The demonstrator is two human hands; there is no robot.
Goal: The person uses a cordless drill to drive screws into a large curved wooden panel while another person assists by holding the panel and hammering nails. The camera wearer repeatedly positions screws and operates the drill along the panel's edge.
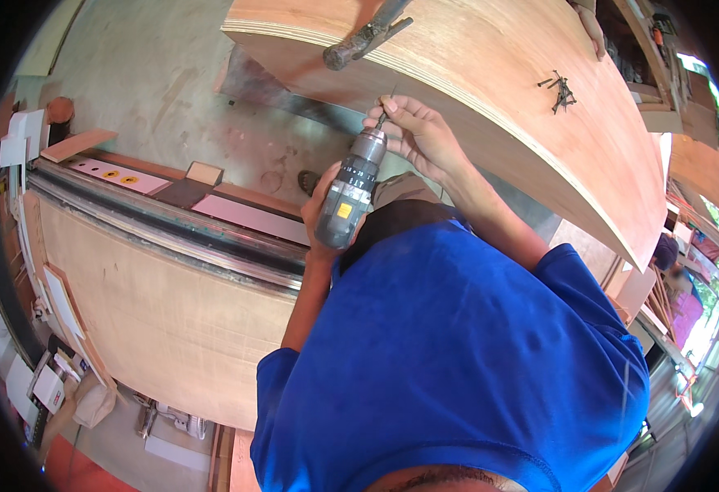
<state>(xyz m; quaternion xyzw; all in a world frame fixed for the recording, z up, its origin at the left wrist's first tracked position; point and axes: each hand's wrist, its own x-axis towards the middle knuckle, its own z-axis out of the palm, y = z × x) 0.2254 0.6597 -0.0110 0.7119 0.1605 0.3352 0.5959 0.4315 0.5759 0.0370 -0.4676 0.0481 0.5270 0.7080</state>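
My left hand is wrapped round a dark grey cordless drill with a yellow label, held in front of my body with its chuck pointing away from me. A thin dark drill bit sticks out of the chuck. At that bit, thumb and fingertips of my right hand are pinched together, the other fingers curled loosely behind. Whether a separate screw sits at the tip is too small to tell. Beyond my hands, a hammer lies on a curved plywood panel. Several dark screws are heaped on the same panel.
To the left stands a long bench or saw table with a metal rail and a wide wooden board. Small wood offcuts lie along it. Another person's hand rests at the panel's far right. Stacked timber fills the right side.
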